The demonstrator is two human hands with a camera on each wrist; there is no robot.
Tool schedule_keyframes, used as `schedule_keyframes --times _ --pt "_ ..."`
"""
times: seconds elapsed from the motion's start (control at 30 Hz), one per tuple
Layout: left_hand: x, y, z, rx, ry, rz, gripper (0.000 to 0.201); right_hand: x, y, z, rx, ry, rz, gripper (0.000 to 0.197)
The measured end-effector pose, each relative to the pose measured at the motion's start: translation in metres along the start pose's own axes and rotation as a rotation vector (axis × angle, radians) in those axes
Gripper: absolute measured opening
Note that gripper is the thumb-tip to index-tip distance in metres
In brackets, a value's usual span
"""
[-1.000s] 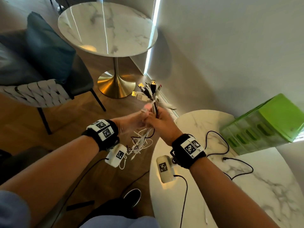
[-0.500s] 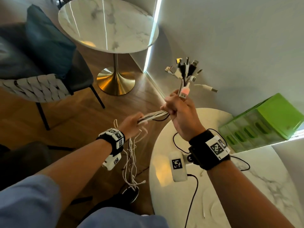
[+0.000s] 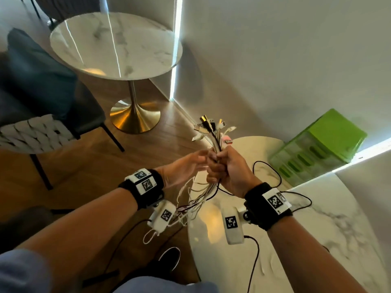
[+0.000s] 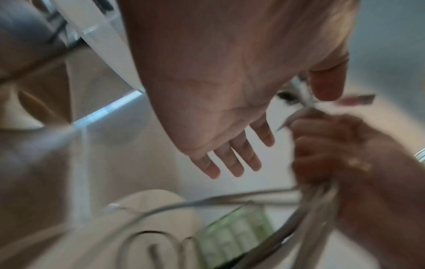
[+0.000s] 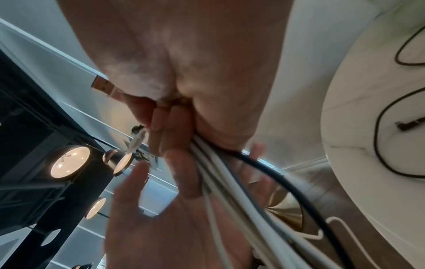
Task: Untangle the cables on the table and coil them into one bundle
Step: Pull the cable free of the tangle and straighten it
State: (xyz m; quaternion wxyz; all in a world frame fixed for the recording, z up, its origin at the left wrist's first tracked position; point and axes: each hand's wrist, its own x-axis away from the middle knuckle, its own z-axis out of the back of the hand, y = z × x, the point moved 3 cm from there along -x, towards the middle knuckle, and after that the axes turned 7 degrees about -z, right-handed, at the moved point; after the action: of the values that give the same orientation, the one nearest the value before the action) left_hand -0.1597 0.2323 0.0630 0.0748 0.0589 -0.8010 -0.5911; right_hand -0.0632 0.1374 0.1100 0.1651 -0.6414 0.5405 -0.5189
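Observation:
A bundle of white and black cables (image 3: 214, 142) stands upright in my right hand (image 3: 225, 169), which grips it in a fist just beyond the near table's far-left edge. The plug ends (image 3: 208, 126) fan out above the fist and loose strands (image 3: 197, 200) hang below it. In the right wrist view the cables (image 5: 232, 183) run out under my curled fingers (image 5: 171, 131). My left hand (image 3: 186, 166) is beside the fist with straight, spread fingers (image 4: 232, 160) and holds nothing. Whether it touches the bundle is unclear.
A black cable (image 3: 280, 179) lies looped on the near marble table (image 3: 328, 233), its plug (image 5: 408, 124) free. A green plastic box (image 3: 317, 149) sits at the table's far side by the wall. Another round marble table (image 3: 116, 43) and a dark chair (image 3: 42, 96) stand left.
My right hand came down from its raised position with the bundle. My left hand let go of the hanging strands, rose beside the right fist and opened.

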Motion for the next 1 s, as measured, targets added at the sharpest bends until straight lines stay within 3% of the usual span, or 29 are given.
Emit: schedule_keyframes --times 0.07,0.17,0.27,0.37,0.43,0.5,0.57,0.63,0.7,0.77,0.9,1.0 --pt "-0.016 0.016 -0.016 0.083 -0.018 -0.01 0.068 0.008 0.003 0.002 -0.014 -0.05 -0.034 0.006" --pt "-0.028 0.028 -0.034 0.036 -0.064 -0.036 0.039 0.022 0.008 0.009 0.0 -0.078 -0.04 0.006" --pt "-0.04 0.037 -0.045 -0.151 -0.084 -0.07 0.044 0.026 0.021 0.021 -0.056 -0.038 0.08 0.015" --pt "-0.053 0.051 -0.063 -0.348 -0.199 -0.024 0.043 0.022 0.047 0.036 -0.057 0.053 0.228 0.019" --pt "-0.06 0.056 -0.073 -0.391 -0.306 0.024 0.042 0.016 0.065 0.043 0.053 0.021 0.194 0.018" --pt "-0.065 0.054 -0.084 -0.288 -0.363 0.122 0.042 0.013 0.08 0.054 0.247 0.031 0.085 0.022" --pt "-0.072 0.047 -0.092 -0.241 -0.345 0.181 0.044 0.007 0.09 0.067 0.525 0.158 0.008 0.037" --pt "-0.081 0.039 -0.101 -0.205 -0.259 0.189 0.045 0.001 0.094 0.078 0.757 0.405 0.022 0.059" --pt "-0.092 0.03 -0.108 -0.177 -0.137 0.165 0.043 0.0 0.096 0.092 0.954 0.677 0.081 0.064" --pt "-0.099 0.021 -0.115 -0.198 -0.043 0.136 0.037 0.004 0.098 0.104 1.027 0.797 0.089 0.062" --pt "-0.117 -0.001 -0.137 -0.198 0.018 0.126 0.017 0.019 0.111 0.129 0.821 0.542 0.096 0.036" --pt "-0.133 -0.018 -0.159 -0.268 -0.064 0.164 0.012 0.049 0.129 0.16 0.865 0.449 0.05 0.07"
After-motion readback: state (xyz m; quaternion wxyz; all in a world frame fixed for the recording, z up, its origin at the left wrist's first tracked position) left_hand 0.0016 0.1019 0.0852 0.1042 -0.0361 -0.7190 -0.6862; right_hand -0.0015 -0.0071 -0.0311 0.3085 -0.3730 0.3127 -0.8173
